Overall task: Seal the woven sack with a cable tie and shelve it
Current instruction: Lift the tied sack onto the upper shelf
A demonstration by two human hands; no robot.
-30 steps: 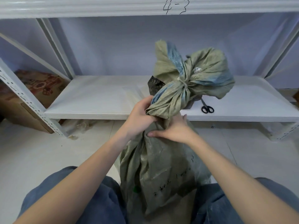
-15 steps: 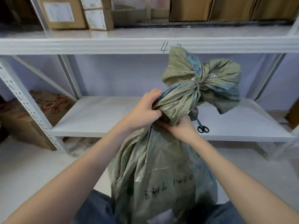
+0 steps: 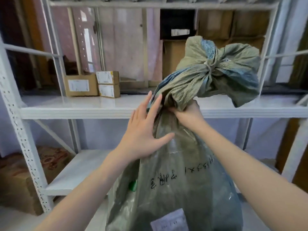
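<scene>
The grey-green woven sack (image 3: 180,184) fills the lower middle of the view, with black handwriting and a white label on its front. Its bunched neck is cinched by a pale cable tie (image 3: 208,67), and the loose top flares out above, up by the middle shelf (image 3: 80,109). My right hand (image 3: 186,115) is closed around the neck just under the tied bunch. My left hand (image 3: 145,132) lies flat against the sack's left shoulder, fingers spread and holding nothing.
A white metal shelving rack stands in front. Three small cardboard boxes (image 3: 93,85) sit at the left on the middle shelf, bigger cartons (image 3: 173,59) behind. The lower shelf (image 3: 73,174) shows at left. A printed carton (image 3: 20,177) rests on the floor at far left.
The sack has risen from in front of the lower shelf to the middle shelf's height, and my view tilted up. My left hand let go of the neck and opened flat on the sack's side.
</scene>
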